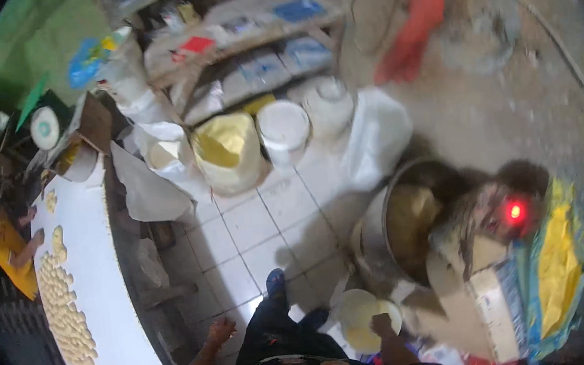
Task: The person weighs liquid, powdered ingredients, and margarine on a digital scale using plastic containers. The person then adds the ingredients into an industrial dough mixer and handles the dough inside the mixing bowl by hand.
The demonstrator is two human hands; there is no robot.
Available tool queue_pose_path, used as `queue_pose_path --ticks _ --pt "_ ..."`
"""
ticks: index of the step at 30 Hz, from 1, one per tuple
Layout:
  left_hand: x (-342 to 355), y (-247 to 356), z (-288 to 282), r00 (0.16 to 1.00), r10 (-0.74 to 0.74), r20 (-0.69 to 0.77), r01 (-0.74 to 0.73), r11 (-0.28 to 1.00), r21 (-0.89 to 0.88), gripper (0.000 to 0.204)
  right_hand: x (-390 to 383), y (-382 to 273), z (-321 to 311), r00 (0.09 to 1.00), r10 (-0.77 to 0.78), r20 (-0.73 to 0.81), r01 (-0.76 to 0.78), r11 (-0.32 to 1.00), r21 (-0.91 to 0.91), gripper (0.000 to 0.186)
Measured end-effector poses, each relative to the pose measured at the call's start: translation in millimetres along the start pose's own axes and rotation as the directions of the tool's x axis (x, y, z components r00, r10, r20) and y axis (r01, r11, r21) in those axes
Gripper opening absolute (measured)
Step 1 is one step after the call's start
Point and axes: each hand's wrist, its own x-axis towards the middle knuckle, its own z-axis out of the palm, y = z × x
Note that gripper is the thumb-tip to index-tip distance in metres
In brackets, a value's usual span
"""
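Note:
My left hand (220, 330) hangs beside my leg, near the white table (100, 235), fingers loosely bent and apart, holding nothing that I can see. My right hand (382, 324) is closed over the right part of a white bucket (353, 310) with pale yellow contents at my feet; what its fingers grip is hidden. A large steel mixer bowl (386, 236) with beige stuff inside stands just beyond the bucket. Rows of small pale dough pieces (68, 319) lie on the table.
A co-worker in yellow (8, 257) works at the table's far side. Sacks (226, 154) and lidded buckets (284, 129) line the tiled floor (242, 225) below a shelf (237, 32). Cardboard (451, 287) and a yellow-lined sack (557, 266) lie at my right.

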Motion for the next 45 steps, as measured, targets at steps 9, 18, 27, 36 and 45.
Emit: queue_pose_path --ticks 9,18,27,36,45 --pt "121 20 -33 0.965 0.195 -0.176 -0.230 0.950 -0.210 0.026 211 -206 -217 0.974 -0.094 -0.208 0.209 0.730 0.650 0.026" --pt "219 176 -121 0.954 -0.010 -0.301 -0.180 0.782 -0.596 0.020 329 -466 -593 0.419 -0.572 -0.705 0.367 0.817 -0.445 0.020" --pt "292 325 -162 0.884 -0.052 -0.464 -0.256 0.776 -0.577 0.027 485 -744 -865 -0.013 -0.719 -0.695 0.211 0.677 -0.705 0.030" --pt "270 320 -42 0.841 -0.256 -0.477 -0.359 0.396 -0.845 0.026 544 -943 -935 0.447 -0.625 -0.640 0.679 0.703 -0.213 0.025" --pt "296 413 -21 0.796 -0.483 -0.365 -0.198 0.362 -0.911 0.032 587 -950 -953 0.595 -0.632 -0.496 0.707 0.705 -0.049 0.028"
